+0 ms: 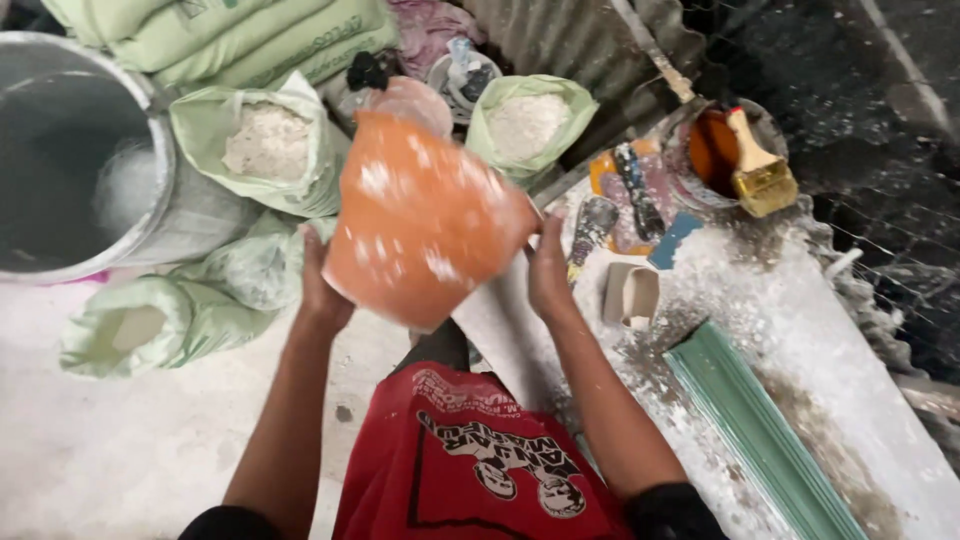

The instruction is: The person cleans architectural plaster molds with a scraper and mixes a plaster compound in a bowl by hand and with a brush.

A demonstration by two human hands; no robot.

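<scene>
A: How do the hands sit in the head view?

B: Left hand (322, 285) and right hand (547, 275) press opposite sides of the orange bucket (425, 220), fingers clamped on it, lifted and tilted above the lap.

A: Containers?

B: Two open green sacks (268, 145) hold white powder; a grey drum (85, 160) stands left.

A: Around them?

B: A brush (758, 170) rests in a tin (715, 150) on the dusty worktop (800, 330), beside a green moulding (760, 430).
</scene>
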